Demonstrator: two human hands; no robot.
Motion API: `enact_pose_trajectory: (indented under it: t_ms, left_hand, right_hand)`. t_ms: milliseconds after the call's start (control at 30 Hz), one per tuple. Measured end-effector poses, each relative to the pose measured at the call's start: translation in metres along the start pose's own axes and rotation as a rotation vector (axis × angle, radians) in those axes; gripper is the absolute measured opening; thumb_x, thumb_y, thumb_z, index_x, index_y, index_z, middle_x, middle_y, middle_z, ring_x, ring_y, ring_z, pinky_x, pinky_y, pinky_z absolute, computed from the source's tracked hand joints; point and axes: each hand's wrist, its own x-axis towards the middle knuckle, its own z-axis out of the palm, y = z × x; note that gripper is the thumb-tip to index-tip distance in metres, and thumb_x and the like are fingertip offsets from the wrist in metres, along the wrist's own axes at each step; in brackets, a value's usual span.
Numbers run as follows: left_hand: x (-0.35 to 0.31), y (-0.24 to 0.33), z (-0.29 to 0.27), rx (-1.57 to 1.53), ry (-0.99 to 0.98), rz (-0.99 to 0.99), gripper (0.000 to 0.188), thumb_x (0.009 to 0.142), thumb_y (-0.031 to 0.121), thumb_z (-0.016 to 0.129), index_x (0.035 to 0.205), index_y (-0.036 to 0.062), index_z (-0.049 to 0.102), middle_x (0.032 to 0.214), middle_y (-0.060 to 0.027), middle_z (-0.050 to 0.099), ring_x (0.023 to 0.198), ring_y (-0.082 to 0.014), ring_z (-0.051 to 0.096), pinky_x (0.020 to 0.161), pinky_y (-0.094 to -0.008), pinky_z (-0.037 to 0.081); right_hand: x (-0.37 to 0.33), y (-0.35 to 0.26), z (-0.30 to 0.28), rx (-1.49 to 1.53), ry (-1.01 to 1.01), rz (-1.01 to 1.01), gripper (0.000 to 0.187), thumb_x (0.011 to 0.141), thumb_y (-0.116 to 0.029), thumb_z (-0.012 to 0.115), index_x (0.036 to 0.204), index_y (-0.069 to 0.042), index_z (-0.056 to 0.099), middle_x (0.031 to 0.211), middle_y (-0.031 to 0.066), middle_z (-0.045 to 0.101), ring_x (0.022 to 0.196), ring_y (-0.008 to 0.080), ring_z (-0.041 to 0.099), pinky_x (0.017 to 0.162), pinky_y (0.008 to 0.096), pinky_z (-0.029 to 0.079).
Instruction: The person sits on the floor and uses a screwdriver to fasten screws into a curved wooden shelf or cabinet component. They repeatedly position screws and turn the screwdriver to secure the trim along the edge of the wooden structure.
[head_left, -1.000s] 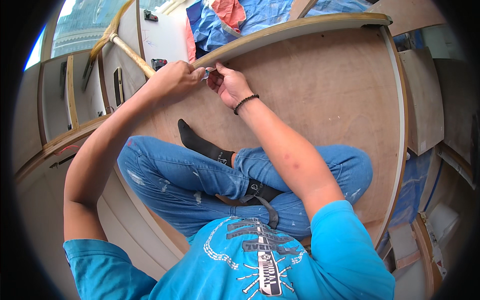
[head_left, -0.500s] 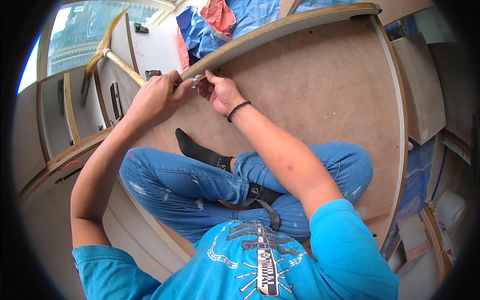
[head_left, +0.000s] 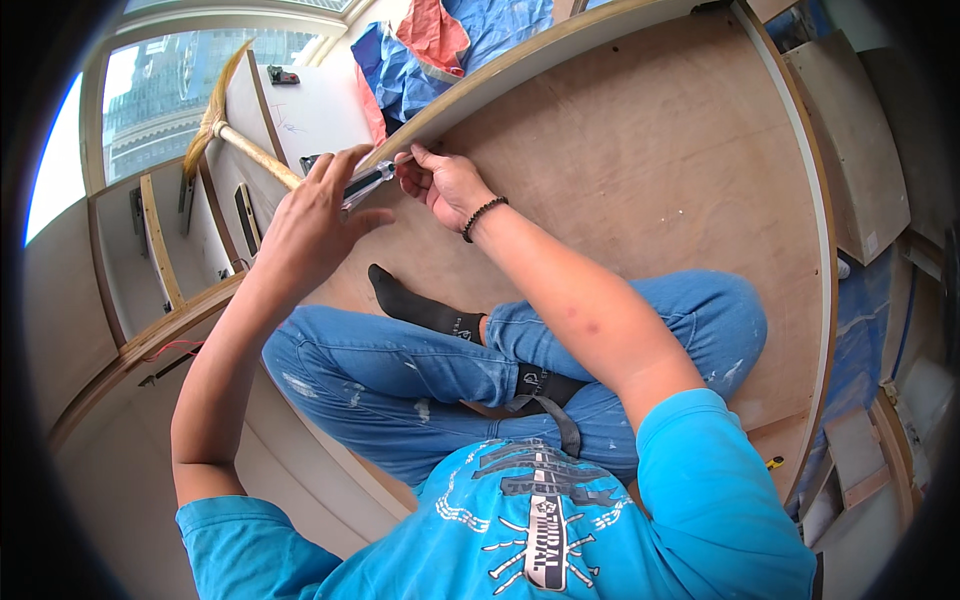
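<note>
A screwdriver [head_left: 370,182] with a clear and dark handle slants against the far-left rim of a shallow wooden cabinet [head_left: 620,170]. Around the handle my left hand [head_left: 308,218] is open, thumb and fingers spread apart; the handle's end lies near the palm, and whether it touches is hard to tell. My right hand [head_left: 450,192], with a dark bead bracelet at the wrist, pinches the metal shaft between thumb and fingers, close to the cabinet's side board [head_left: 480,85]. The screwdriver's tip and any screw are hidden by the right hand.
I sit cross-legged on the cabinet's panel. A broom [head_left: 255,152] leans beyond my left hand. Blue and red sheeting [head_left: 430,45] lies past the side board. Open compartments [head_left: 165,240] stand at left, with a loose board [head_left: 850,150] at right.
My left hand's fingers have opened away from the screwdriver handle, which now shows more. The right hand keeps its pinch. The whole view has shifted slightly.
</note>
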Motion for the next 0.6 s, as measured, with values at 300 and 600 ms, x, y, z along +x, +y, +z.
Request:
enact_pose_trajectory:
  t_ms: [300, 600]
  left_hand:
    - [0.017, -0.007, -0.01, -0.309, -0.287, -0.574, 0.048, 0.098, 0.04, 0.071, 0.125, 0.0015, 0.061, 0.117, -0.0205, 0.068, 0.099, -0.0334, 0.069, 0.08, -0.0401, 0.055]
    - [-0.007, -0.004, 0.001, 0.013, 0.015, -0.075, 0.042, 0.097, 0.025, 0.074, 0.132, 0.0055, 0.062, 0.108, -0.0091, 0.066, 0.084, -0.0211, 0.069, 0.07, -0.0322, 0.056]
  right_hand:
    - [-0.002, 0.002, 0.002, 0.037, 0.015, 0.016, 0.025, 0.109, -0.024, 0.057, 0.11, -0.001, 0.068, 0.102, 0.006, 0.07, 0.096, 0.0156, 0.068, 0.087, 0.0314, 0.057]
    - [0.001, 0.005, 0.002, 0.07, 0.019, 0.004, 0.023, 0.108, -0.024, 0.06, 0.108, -0.003, 0.069, 0.099, 0.0055, 0.07, 0.094, 0.016, 0.068, 0.085, 0.0314, 0.057]
